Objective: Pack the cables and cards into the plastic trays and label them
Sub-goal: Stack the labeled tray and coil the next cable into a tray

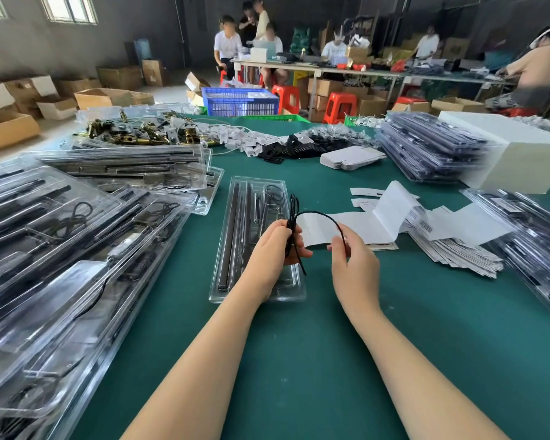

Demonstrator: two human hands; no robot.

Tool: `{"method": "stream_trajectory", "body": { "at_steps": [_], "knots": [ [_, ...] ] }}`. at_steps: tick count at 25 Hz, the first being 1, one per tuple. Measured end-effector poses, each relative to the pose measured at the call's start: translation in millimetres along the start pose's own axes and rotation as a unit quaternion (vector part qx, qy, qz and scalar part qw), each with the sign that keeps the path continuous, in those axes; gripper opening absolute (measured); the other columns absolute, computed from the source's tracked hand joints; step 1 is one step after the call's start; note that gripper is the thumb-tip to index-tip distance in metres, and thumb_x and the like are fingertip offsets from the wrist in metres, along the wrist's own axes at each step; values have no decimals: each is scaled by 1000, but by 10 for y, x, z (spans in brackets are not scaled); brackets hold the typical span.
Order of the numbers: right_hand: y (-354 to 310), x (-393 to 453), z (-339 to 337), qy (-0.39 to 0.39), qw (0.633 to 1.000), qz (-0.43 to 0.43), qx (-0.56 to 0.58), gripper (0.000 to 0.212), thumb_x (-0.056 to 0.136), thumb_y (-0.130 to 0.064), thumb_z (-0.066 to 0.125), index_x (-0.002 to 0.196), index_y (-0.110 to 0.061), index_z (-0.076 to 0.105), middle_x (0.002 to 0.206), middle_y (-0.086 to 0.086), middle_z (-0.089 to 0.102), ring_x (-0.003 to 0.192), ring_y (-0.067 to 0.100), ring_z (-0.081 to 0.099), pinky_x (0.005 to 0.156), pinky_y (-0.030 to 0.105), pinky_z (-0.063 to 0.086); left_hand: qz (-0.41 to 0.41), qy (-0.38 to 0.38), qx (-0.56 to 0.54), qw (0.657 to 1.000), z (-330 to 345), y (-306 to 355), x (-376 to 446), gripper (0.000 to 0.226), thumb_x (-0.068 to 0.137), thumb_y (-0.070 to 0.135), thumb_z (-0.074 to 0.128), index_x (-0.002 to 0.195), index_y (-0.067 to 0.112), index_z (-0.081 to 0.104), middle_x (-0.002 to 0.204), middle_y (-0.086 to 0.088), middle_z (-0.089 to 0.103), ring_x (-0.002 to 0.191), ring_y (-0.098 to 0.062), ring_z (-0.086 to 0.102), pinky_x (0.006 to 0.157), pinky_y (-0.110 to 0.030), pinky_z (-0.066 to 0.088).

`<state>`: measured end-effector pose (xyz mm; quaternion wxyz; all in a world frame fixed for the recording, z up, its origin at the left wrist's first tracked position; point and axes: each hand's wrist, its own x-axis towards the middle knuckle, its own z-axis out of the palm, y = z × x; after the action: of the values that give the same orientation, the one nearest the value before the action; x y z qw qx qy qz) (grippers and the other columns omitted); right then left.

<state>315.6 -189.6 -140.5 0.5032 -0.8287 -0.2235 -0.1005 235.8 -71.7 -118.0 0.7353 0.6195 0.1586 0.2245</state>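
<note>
Left grip held the bundled black cable; right grip pinched its free end, above the plastic tray.

Both forearms bare, no sleeves in view; hands ungloved, no rings, no watch.

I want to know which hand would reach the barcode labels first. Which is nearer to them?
Right. The right hand pinches the black cable just left of the barcode labels; the left hand is farther left, over the tray.

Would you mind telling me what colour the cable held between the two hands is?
The cable is black, seen clearly in the head view against the white papers.
</note>
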Motion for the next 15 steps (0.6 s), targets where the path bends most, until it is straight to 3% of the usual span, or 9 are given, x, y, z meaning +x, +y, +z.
{"method": "stream_trajectory", "body": {
  "at_steps": [4,7,10,12,15],
  "knots": [
    [-116,-110,-15,41,996,-41,62,28,101,-26,46,119,-19,66,80,-3,69,77,18,64,75,38,52,33,5,82,996,-3,-53,3,26,85,49,46,86,38,70,82,14,63,83,-6,62,79,-30,50],
    [-135,-160,1,40,995,-75,46,29,100,-24,49,121,-15,66,101,-1,73,88,21,67,77,33,50,41,12,98,994,-20,-78,-5,25,89,48,52,103,41,71,89,17,69,76,-3,56,76,-27,49],
    [-142,-200,51,-15,994,-111,1,34,100,-19,47,132,-16,59,119,1,69,105,20,62,82,29,47,50,-6,119,992,7,-72,-22,18,90,42,56,96,41,73,86,7,72,77,-7,59,80,-31,52],
    [-146,-210,62,-70,989,-128,-17,39,102,-19,44,139,-20,51,121,0,66,107,20,60,81,33,49,71,-7,120,990,20,-67,-40,16,91,35,59,91,36,74,87,-2,73,82,-13,65,89,-41,55],
    [-132,-214,54,-88,981,-158,-66,38,101,-20,42,139,-23,51,108,2,68,96,26,61,69,36,48,79,7,91,993,20,-71,-40,16,92,28,60,96,35,74,93,1,74,96,-21,68,92,-45,53]
  ]
}}
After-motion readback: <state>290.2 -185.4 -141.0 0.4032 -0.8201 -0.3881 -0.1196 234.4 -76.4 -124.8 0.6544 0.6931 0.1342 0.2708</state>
